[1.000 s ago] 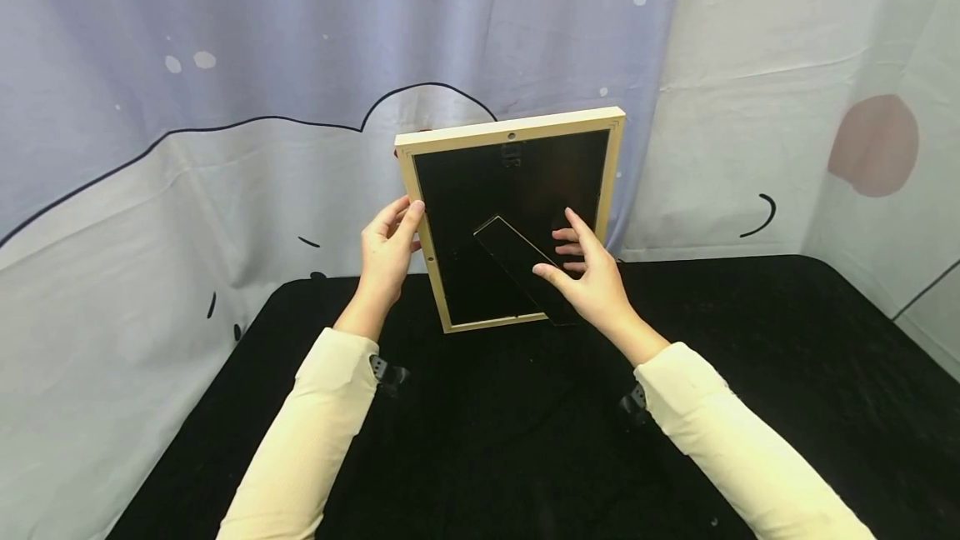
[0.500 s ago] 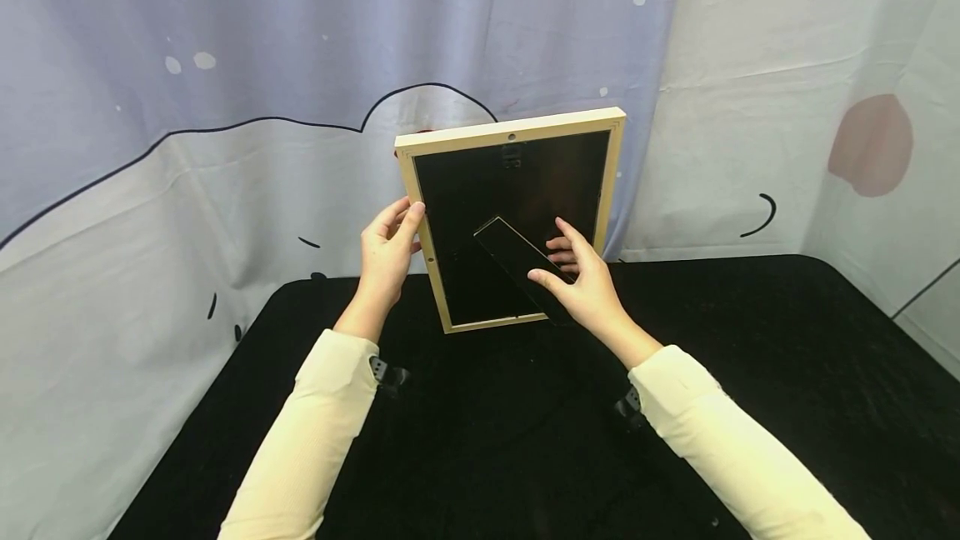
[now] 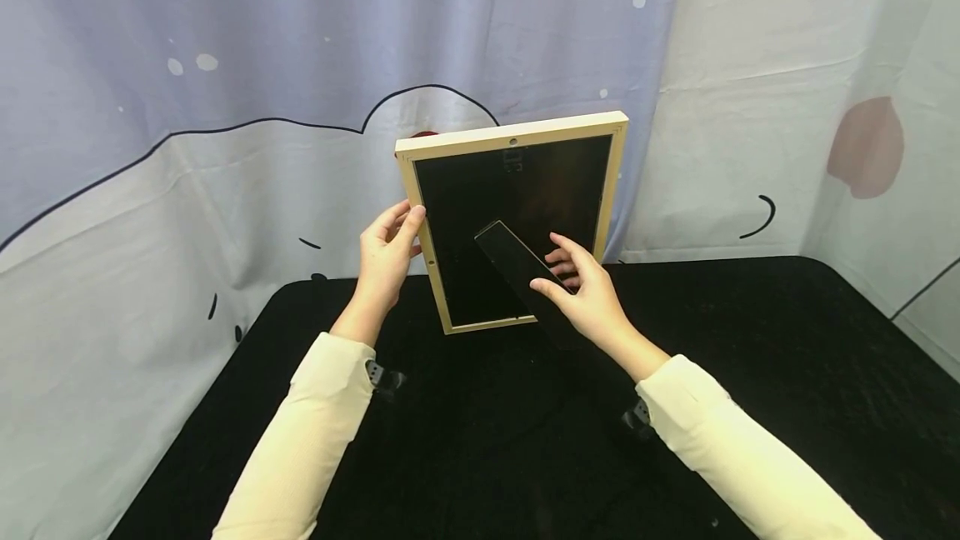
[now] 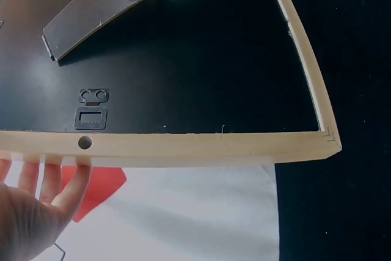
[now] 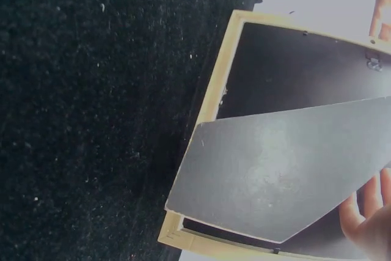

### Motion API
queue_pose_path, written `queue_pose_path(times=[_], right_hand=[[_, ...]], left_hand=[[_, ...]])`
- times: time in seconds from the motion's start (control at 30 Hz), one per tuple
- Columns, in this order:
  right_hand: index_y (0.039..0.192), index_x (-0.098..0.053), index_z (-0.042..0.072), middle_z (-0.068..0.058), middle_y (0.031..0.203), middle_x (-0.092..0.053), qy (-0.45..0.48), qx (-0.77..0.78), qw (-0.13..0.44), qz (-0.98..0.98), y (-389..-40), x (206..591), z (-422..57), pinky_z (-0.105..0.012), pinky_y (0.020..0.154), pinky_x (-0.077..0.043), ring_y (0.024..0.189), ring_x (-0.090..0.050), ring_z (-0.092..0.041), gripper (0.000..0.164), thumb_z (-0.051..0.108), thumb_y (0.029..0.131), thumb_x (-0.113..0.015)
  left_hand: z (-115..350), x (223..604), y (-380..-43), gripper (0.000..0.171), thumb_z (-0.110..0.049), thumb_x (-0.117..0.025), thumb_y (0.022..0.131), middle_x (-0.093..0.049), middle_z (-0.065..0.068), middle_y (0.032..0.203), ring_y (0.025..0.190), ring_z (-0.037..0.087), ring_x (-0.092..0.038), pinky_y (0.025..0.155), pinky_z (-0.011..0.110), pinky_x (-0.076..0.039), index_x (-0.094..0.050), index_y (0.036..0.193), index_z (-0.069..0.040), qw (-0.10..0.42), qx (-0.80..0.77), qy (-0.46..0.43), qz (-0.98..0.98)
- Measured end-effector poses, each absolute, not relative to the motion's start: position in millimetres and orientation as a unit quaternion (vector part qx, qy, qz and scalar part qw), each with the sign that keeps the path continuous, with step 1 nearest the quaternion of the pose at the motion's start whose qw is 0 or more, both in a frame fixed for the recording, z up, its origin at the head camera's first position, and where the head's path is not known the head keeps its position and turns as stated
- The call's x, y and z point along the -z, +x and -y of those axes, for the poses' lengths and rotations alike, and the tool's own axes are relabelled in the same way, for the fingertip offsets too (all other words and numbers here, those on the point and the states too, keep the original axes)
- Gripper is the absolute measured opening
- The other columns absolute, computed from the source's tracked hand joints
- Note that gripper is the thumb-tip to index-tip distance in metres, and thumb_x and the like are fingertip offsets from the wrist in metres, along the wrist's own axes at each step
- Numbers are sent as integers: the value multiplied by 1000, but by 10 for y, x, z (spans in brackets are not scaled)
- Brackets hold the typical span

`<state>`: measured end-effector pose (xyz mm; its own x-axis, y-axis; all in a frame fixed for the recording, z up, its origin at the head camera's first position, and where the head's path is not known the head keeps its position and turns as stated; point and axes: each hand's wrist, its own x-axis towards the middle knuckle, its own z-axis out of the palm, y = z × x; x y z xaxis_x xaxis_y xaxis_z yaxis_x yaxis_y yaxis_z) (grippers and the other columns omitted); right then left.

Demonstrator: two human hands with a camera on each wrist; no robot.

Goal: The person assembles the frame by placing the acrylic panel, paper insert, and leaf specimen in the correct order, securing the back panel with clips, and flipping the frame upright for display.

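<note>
A picture frame (image 3: 512, 133) with a pale wooden border and a black back stands tilted, its back toward me. From its back a black easel leg (image 3: 517, 265) sticks out at an angle; in the right wrist view the leg (image 5: 269, 169) has its wide end over the wooden border. My left hand (image 3: 386, 252) grips the frame's left side, thumb on the back face. My right hand (image 3: 588, 290) holds the easel leg at its right edge, thumb in front and fingertips (image 5: 349, 209) right at the edge.
A black cloth (image 3: 480, 440) covers the table. Behind it hangs a pale blue and white curtain (image 3: 262, 23) with a printed outline. A metal hanger (image 4: 91, 108) sits on the frame's back near the border.
The right hand has moved slightly down and closer in on the easel leg. The leg's lower end has swung outward from the back. The left hand and frame have barely moved.
</note>
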<state>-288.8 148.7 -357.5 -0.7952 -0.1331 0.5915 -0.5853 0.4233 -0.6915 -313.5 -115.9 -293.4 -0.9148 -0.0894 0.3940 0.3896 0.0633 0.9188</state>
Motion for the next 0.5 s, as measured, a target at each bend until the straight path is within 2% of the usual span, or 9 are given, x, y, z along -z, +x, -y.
queue_pose_path(times=[0.13, 0.37, 0.5], right_hand=[[141, -44, 4, -15, 116, -58, 228, -487, 223, 813, -2829, 3562, -1481, -44, 83, -49, 102, -57, -29, 63, 12, 85, -74], [139, -47, 4, -13, 114, -58, 231, -489, 207, 815, -2742, 3558, -1472, -33, 78, -48, 98, -55, -25, 60, 12, 86, -74], [139, -47, 3, -13, 112, -58, 226, -508, 190, 810, -2682, 3556, -1471, -30, 77, -47, 96, -53, -24, 59, 11, 86, -73]], left_hand=[[1166, 2933, -3112, 45, -21, -57, 98, -55, 19, 133, 121, 26, -53, 94, 49, -48, -50, 138, 0, 172, 679, -104, 707], [1166, 2935, -3066, 45, -18, -57, 98, -55, 20, 132, 120, 26, -54, 95, 48, -48, -49, 138, 1, 161, 687, -103, 701], [1160, 2939, -3034, 44, -16, -57, 98, -54, 20, 131, 118, 24, -55, 95, 47, -48, -49, 138, 2, 158, 690, -106, 699]])
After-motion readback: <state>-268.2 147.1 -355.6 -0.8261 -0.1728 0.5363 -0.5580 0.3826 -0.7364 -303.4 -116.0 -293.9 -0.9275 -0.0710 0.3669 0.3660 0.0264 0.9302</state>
